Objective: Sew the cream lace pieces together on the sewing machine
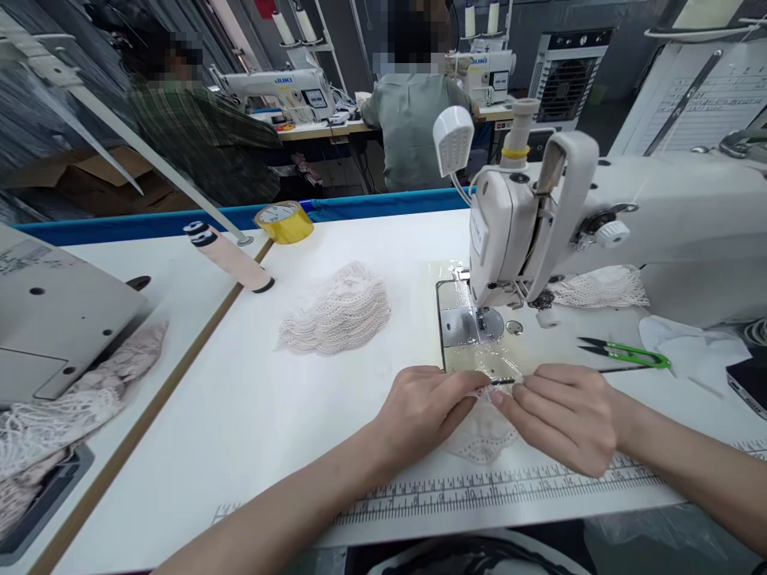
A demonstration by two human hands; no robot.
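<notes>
Along the near edge of the white table runs a printed ruler scale, partly covered by the person's left forearm. Just beyond its numbers hangs or lies a small white lace piece, its scalloped, holed edge toward the person, between the left hand and the right hand. The grip of each hand is clamped on the lace piece's far edge, thumbs and fingers pinched together, the fingertips of the two close to one another (a short dark bar just past them is too small to make out). Farther in, the metal needle plate sits under the head of a white sewing machine. To the right lie green-handled snips, tips pointing left, beside a white cloth. Left of the needle plate, well apart from the hands, rests a fanned stack of lace; more lace lies beneath the machine's arm. Past the stack are a pale pink thread cone, tipped on its side, and a roll of yellow tape. Behind the blue edging, two people sit near other sewing machines.
</notes>
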